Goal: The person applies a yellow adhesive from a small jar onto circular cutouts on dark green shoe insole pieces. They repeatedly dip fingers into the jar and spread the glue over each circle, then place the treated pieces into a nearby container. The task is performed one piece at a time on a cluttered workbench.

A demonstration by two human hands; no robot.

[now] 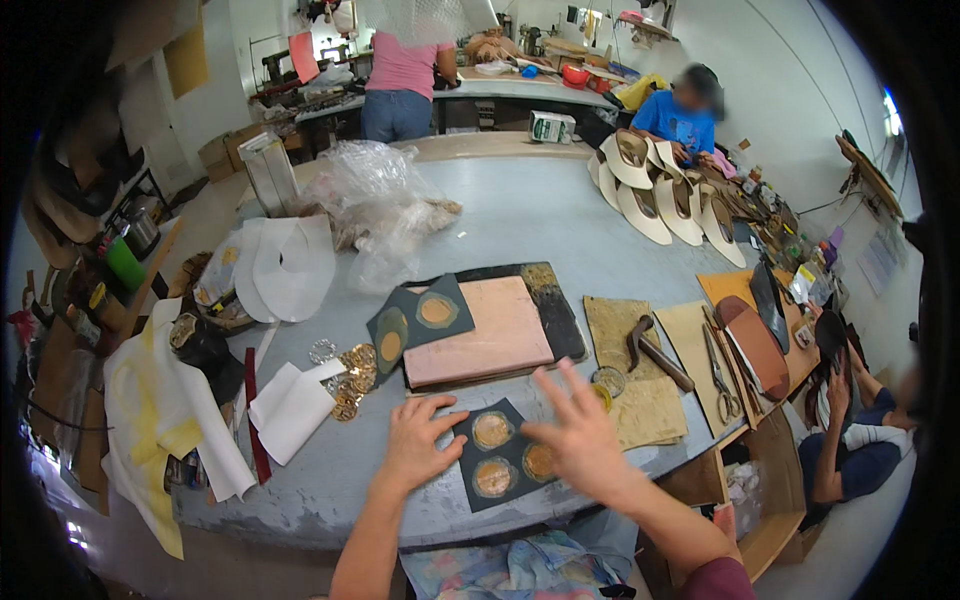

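A dark sheet [483, 504] with three visible round tan patches lies flat at the table's near edge. My left hand [424, 442] rests at its left edge, fingers spread, fingertips touching the sheet. Over its right side is my right hand [583, 440], fingers apart and slightly blurred, with nothing in it; it hides part of the sheet. Just beyond lies a pink slab [480, 335] on a black board [556, 310]. Two dark pieces with tan ovals [437, 310] overlap the slab's left corner. Gold-coloured metal rings [352, 380] are heaped to the left.
A hammer [660, 357], scissors [722, 380] and tan sheets [650, 415] lie on the right. White sheets [290, 408] and crumpled clear plastic [375, 200] are at left. Cream shoe-shaped pieces [655, 200] stand far right. Other people work at the back and right.
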